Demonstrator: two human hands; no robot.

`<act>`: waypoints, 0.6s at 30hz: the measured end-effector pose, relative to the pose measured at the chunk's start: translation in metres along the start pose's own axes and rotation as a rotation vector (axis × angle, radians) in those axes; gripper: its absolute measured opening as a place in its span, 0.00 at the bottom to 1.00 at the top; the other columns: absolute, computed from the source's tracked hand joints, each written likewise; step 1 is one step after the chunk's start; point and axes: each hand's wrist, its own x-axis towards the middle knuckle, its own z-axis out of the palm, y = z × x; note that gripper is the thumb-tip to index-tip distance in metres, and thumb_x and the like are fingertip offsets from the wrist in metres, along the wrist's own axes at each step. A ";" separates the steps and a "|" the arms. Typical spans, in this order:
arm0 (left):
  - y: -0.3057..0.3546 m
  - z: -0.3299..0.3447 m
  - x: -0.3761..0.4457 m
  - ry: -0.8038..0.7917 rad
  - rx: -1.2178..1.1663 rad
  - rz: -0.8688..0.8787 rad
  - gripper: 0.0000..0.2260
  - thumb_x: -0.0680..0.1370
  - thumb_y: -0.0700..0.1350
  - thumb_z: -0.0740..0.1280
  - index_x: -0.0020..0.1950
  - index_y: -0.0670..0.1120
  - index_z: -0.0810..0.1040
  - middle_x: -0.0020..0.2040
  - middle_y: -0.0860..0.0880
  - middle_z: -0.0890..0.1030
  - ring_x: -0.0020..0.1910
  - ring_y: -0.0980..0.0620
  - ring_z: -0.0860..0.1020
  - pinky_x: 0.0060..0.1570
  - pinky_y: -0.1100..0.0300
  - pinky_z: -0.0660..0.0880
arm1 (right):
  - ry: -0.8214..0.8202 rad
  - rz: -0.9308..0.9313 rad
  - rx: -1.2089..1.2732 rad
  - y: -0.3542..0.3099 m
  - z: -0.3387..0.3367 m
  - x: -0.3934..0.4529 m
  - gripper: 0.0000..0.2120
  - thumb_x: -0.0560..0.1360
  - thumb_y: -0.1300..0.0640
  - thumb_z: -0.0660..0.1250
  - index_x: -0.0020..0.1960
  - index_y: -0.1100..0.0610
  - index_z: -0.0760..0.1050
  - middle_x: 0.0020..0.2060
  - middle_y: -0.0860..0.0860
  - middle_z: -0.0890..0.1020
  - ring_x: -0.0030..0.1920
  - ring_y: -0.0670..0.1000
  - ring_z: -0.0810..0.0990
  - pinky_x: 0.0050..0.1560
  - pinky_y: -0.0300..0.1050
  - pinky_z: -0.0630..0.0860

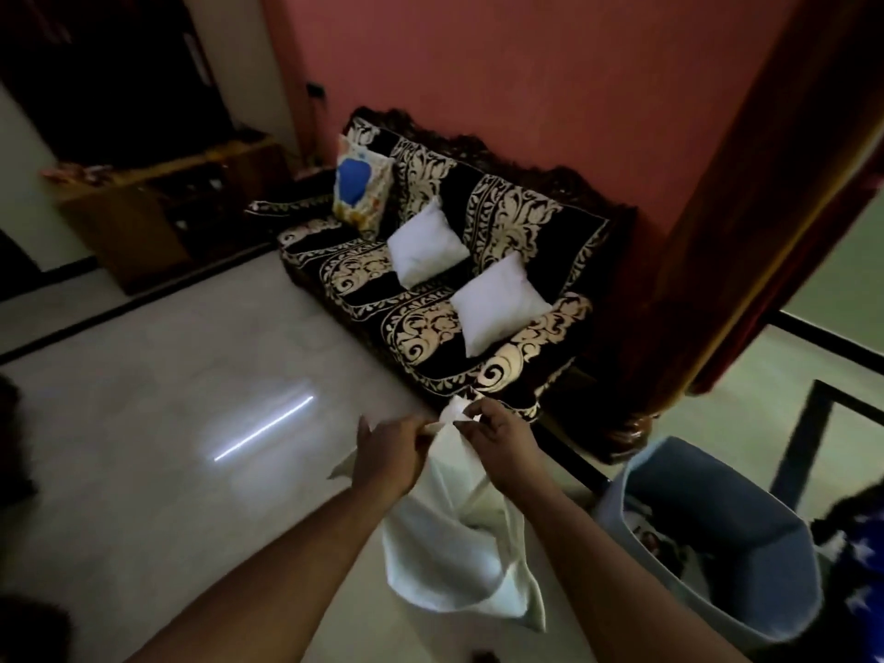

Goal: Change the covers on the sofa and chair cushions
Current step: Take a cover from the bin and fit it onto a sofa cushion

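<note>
Two hands pinch the top edge of a limp white cushion cover [459,543] — the left hand [392,452] and the right hand [500,440] close together, fingers curled on the soft, wrinkled cloth; it hangs in the air in front of the sofa's near end, long axis running down toward the glossy pale floor [167,447]. Beyond stands a sofa [430,308] in dark fabric with cream scrollwork, carrying two bare white puffy square cushions [425,244] and one printed cushion [361,186] with a blue shape; a grey-blue plastic bin [746,557] stands just right of the cover — a dark wooden pillar [727,222] rises beside the sofa.
</note>
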 end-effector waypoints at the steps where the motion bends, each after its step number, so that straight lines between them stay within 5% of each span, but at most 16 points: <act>1: -0.006 -0.005 0.011 0.016 -0.045 -0.045 0.13 0.79 0.56 0.59 0.55 0.53 0.79 0.50 0.49 0.84 0.54 0.45 0.81 0.65 0.49 0.67 | -0.008 -0.024 -0.050 -0.001 -0.004 0.011 0.06 0.75 0.51 0.74 0.48 0.48 0.78 0.30 0.47 0.77 0.30 0.42 0.74 0.33 0.39 0.70; 5: -0.020 -0.034 0.042 0.204 -0.084 -0.135 0.05 0.76 0.47 0.67 0.50 0.50 0.80 0.47 0.48 0.83 0.47 0.42 0.81 0.42 0.54 0.73 | -0.082 -0.065 -0.345 0.009 -0.017 0.053 0.11 0.72 0.45 0.75 0.46 0.48 0.76 0.39 0.47 0.81 0.39 0.48 0.79 0.39 0.47 0.73; 9: -0.039 -0.056 0.062 0.338 -0.132 -0.246 0.05 0.76 0.43 0.70 0.50 0.48 0.82 0.46 0.47 0.84 0.47 0.42 0.81 0.42 0.53 0.73 | -0.062 -0.144 -0.643 0.035 -0.015 0.086 0.13 0.72 0.59 0.67 0.53 0.46 0.74 0.50 0.47 0.80 0.47 0.55 0.81 0.38 0.46 0.72; 18: -0.112 -0.056 0.124 0.317 -0.334 -0.525 0.06 0.74 0.49 0.72 0.40 0.49 0.80 0.34 0.53 0.80 0.38 0.47 0.77 0.37 0.57 0.67 | 0.054 0.064 -0.614 0.055 0.016 0.183 0.08 0.77 0.55 0.65 0.54 0.55 0.75 0.48 0.55 0.81 0.50 0.61 0.80 0.43 0.49 0.74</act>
